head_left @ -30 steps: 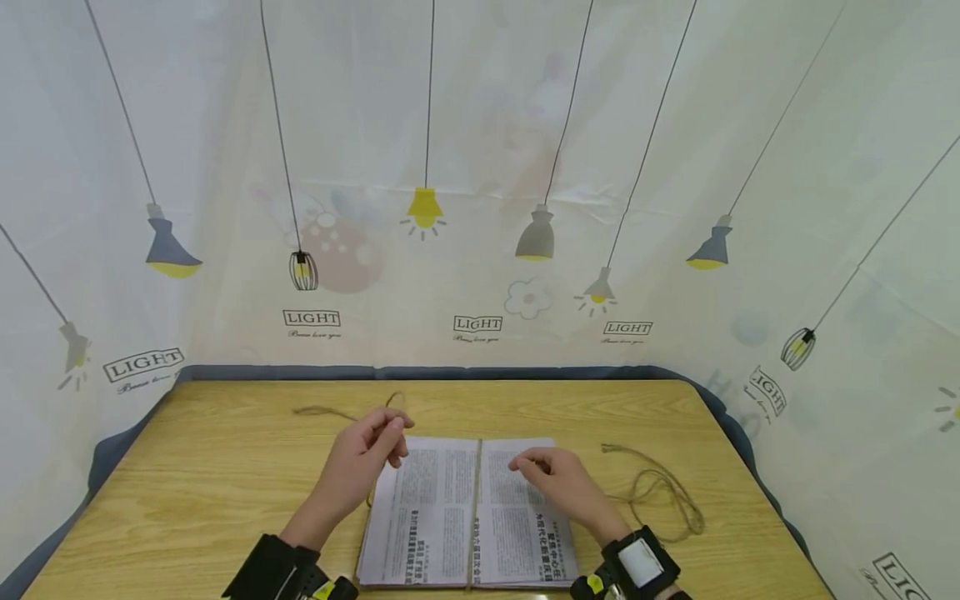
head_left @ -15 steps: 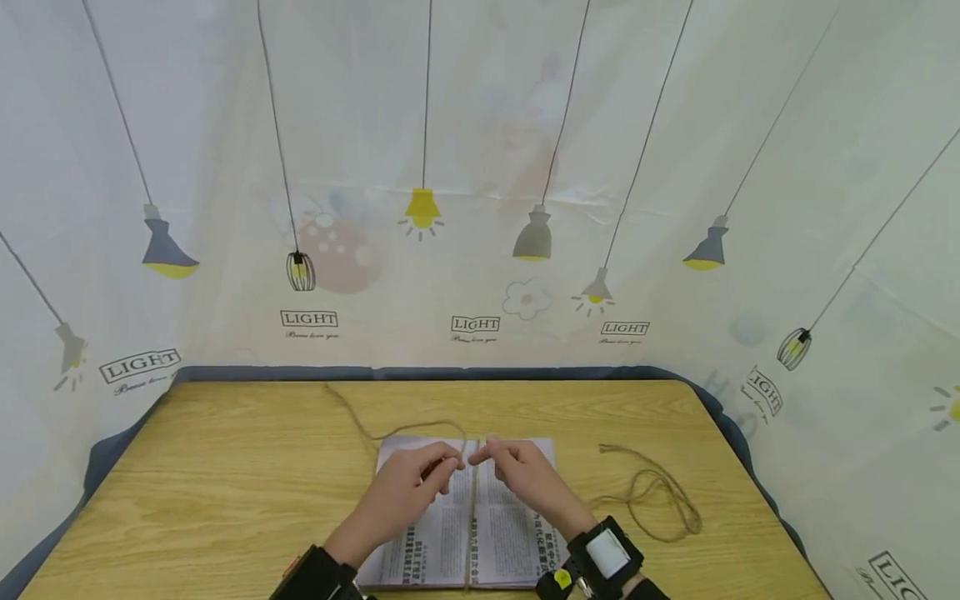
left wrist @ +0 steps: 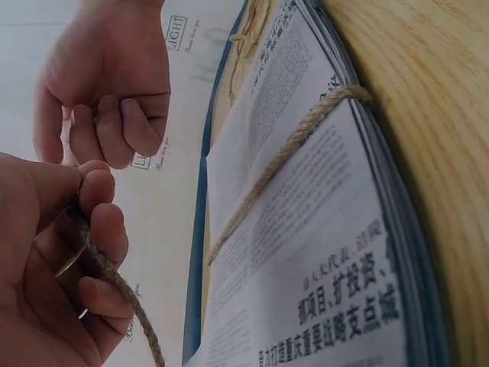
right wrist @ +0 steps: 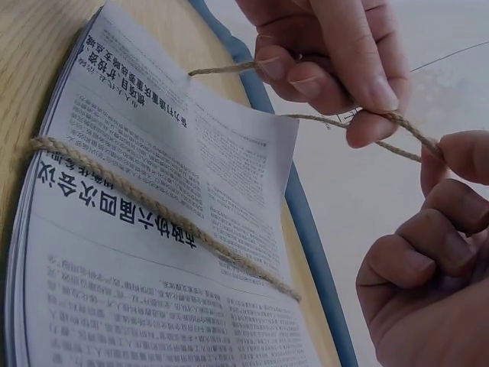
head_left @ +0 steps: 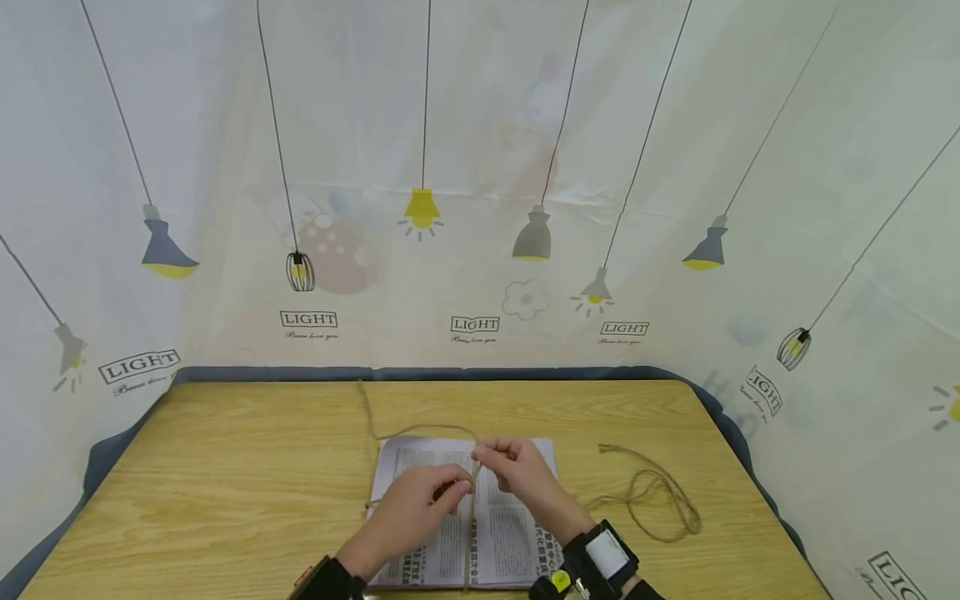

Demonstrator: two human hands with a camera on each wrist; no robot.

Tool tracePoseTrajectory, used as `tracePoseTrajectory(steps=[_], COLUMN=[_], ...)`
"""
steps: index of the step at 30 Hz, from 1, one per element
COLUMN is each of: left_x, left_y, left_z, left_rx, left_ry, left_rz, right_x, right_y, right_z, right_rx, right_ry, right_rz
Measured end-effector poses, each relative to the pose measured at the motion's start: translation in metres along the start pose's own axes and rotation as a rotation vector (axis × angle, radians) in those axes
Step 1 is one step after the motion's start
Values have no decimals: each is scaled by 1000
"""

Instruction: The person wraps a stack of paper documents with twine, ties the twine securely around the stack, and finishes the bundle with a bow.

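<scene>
A wooden table [head_left: 225, 483] with rounded far corners fills the lower view, blue edging along its back and sides. A flat stack of newspapers [head_left: 510, 533] lies at the near middle of it, print facing up, a twine [head_left: 471, 542] running down its centre line. Just right of the newspapers, a loose rope [head_left: 660, 500] sits coiled in loops on the wood. From the newspapers' far left corner, another strand trails away across the wood toward the back edge.
</scene>
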State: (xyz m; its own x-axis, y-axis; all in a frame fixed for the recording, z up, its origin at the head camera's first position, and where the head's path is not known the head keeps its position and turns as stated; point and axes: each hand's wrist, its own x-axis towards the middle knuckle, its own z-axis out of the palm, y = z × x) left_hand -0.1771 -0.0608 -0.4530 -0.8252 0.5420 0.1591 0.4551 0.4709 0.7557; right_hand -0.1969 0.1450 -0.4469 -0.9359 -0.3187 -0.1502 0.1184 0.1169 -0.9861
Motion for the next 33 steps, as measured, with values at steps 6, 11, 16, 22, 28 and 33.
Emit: tracePoseTrajectory(steps=[6,11,16,22,28,33], left_x=[0,0,-2,-1,-2,-4], left_y=[-6,-11,-14,-18,-23,-23], left_z=[4,7,8,10,10,5], left_rx=[-6,8,25,45,60,120], left_ry=[-16,-36,-52,-53,-45,-1], left_rz=[-34,-56,-66,-82,-113,-100], right_x=[-1,0,-3,-2,-5,-9], right_y=[0,-3,-9,-20,-20,-13], right_z=[-6,-10,-15,-24,-42,-62], right_rx=[43,86,170,73,-74,-149], right_ry=[36,40,-23,130,325,391], right_rz=[3,-23,-112,-106,-44,-26])
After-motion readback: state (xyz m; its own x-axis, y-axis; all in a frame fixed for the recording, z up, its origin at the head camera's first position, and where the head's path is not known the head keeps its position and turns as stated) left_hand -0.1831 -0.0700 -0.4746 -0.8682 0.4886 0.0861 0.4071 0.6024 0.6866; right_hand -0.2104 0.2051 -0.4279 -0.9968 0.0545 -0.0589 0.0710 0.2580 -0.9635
